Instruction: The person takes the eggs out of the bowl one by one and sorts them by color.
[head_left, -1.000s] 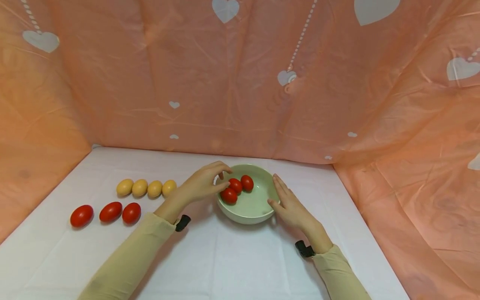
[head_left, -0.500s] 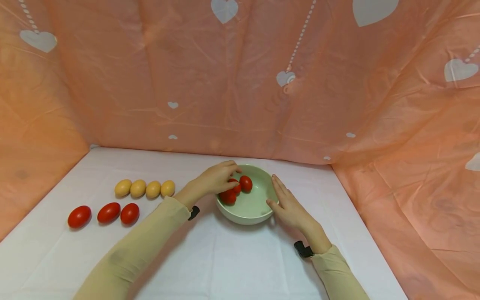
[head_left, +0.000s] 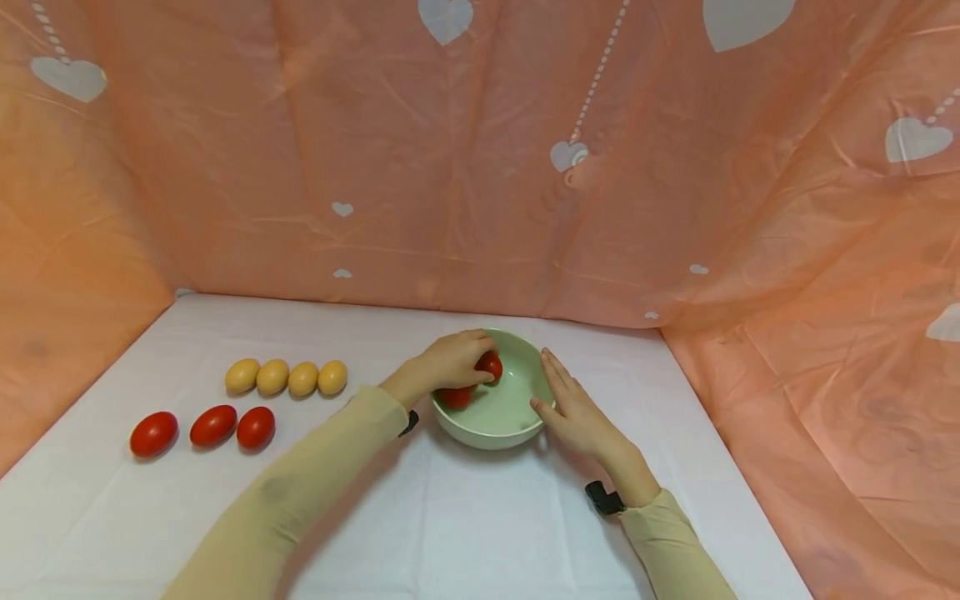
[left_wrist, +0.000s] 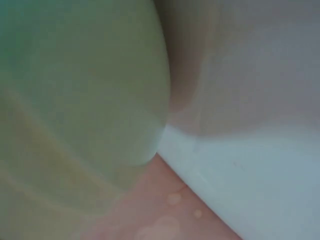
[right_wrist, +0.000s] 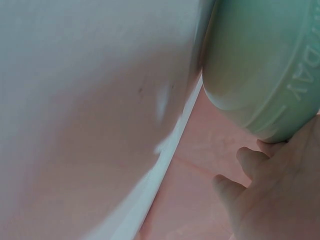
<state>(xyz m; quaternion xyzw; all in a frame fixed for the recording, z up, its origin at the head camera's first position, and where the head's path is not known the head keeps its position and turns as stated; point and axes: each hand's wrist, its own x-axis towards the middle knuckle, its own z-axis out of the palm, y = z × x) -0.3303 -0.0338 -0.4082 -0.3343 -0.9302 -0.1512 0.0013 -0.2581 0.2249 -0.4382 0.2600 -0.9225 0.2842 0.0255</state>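
Observation:
A pale green bowl [head_left: 502,417] stands on the white table, and it fills the blurred left wrist view as bowl [left_wrist: 75,100]. My left hand [head_left: 453,362] reaches into the bowl, its fingers curled over a red egg [head_left: 492,365]. Another red egg [head_left: 455,397] lies under that hand, mostly hidden. My right hand [head_left: 573,404] rests with straight fingers against the bowl's right rim. In the right wrist view the bowl's outer wall [right_wrist: 255,70] meets the right hand [right_wrist: 280,195].
Several yellow eggs [head_left: 287,377] lie in a row left of the bowl. Three red eggs [head_left: 202,427] lie in a row nearer to me. A pink cloth with white hearts [head_left: 525,150] closes the back and both sides. The white table [head_left: 480,525] runs to the front edge.
My left hand has moved further right into the bowl and now covers the red eggs. The right hand has stayed at the rim.

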